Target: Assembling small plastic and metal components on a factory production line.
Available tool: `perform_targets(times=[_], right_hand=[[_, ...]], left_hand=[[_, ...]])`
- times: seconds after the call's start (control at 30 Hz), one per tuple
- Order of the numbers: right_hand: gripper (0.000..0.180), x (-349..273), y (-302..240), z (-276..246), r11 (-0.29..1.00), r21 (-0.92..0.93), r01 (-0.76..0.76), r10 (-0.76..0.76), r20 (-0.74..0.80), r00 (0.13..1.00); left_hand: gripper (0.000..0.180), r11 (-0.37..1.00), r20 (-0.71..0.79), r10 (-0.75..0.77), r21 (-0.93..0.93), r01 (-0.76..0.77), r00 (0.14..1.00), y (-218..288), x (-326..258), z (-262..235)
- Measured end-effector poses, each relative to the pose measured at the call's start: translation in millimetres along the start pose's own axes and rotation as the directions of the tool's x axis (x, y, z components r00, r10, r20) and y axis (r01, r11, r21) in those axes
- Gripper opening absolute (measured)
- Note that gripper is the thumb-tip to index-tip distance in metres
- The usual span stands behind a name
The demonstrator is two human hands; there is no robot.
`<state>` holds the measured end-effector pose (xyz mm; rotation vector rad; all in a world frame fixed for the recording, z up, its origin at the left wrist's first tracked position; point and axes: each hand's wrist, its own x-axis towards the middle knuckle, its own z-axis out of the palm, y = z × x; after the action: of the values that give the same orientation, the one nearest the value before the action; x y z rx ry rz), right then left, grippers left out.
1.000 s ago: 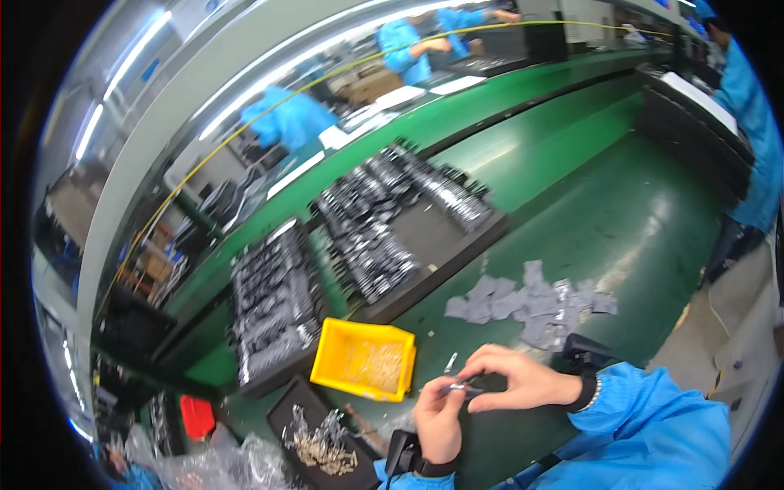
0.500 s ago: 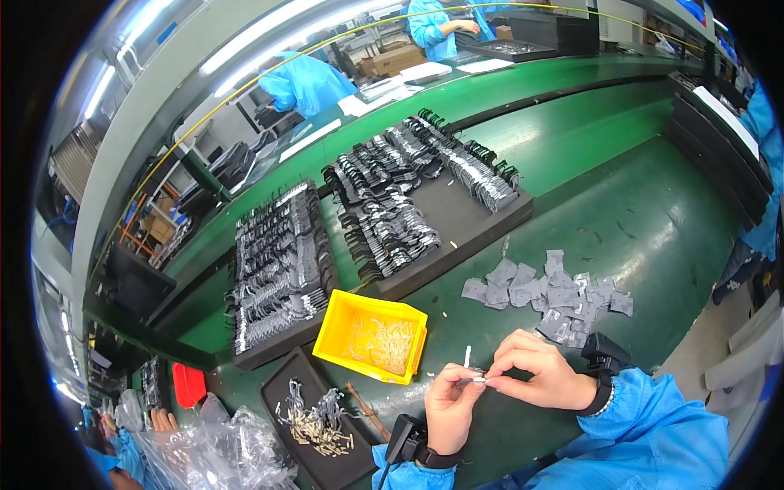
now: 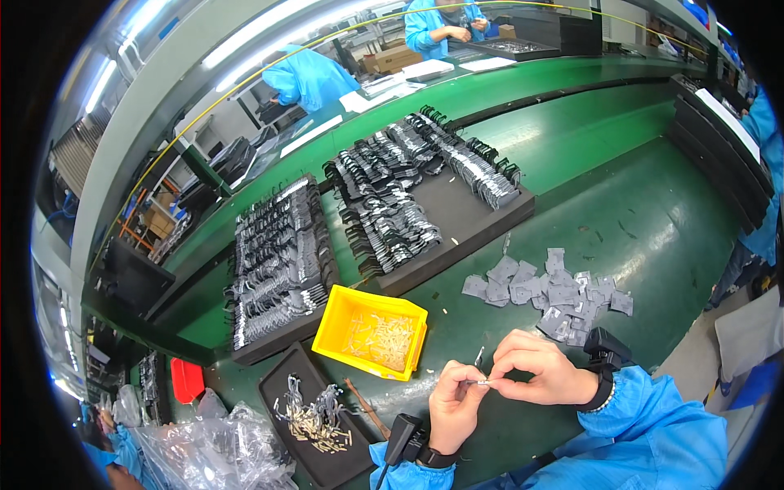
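Left hand (image 3: 455, 404) and right hand (image 3: 535, 371) both in a fingertip pinch, gripping one small part (image 3: 483, 382), right of yellow bin (image 3: 336, 322). Grey pieces (image 3: 563, 294) on desk (image 3: 612, 204), farther right. Black tray (image 3: 339, 468) with small bits (image 3: 318, 429) near-left of bin; two loaded trays (image 3: 463, 216) beyond it.

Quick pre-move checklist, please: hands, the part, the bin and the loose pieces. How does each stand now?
1. Left hand grip closed on the small part: ok, pinched at the fingertips.
2. Right hand at the same part: ok, thumb and finger meet it beside the left fingertips.
3. Part's alignment between the fingers: cannot tell, too small and partly covered.
4. Yellow bin stocked: ok, small pale pieces lie inside.
5. Gray flat pieces neatly stacked: not ok, scattered and overlapping on the green table.
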<state>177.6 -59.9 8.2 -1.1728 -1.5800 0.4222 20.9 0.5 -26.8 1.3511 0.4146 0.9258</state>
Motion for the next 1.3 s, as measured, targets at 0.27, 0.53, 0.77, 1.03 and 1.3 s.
perform_targets(times=[0.27,0.53,0.77,1.03,1.3], right_hand=[[0.014,0.1,0.5,-1.6,0.999,-0.017,0.040,-0.039,0.021,0.999],[0.020,1.0,-2.0,-1.2,0.989,-0.124,0.082,-0.082,0.006,0.997],[0.016,2.1,-1.7,-0.1,0.975,-0.199,0.098,-0.118,-0.090,0.989],[0.021,1.1,0.2,-0.5,0.944,-0.276,0.179,-0.195,-0.031,0.980],[0.022,-1.4,-0.7,2.0,0.952,-0.235,0.199,-0.212,-0.030,0.977]], left_hand=[[0.011,0.999,-0.008,-0.016,0.036,0.016,1.000,5.6,-1.1,3.1],[0.024,0.977,-0.070,-0.150,-0.166,0.137,0.986,5.9,-1.3,4.8],[0.041,0.922,0.045,-0.262,-0.285,0.263,0.964,4.4,-1.2,0.8],[0.028,0.838,0.102,-0.330,-0.427,0.341,0.939,9.0,-1.7,4.2],[0.017,0.887,0.146,-0.286,-0.335,0.319,0.947,2.1,-3.3,-2.8]])
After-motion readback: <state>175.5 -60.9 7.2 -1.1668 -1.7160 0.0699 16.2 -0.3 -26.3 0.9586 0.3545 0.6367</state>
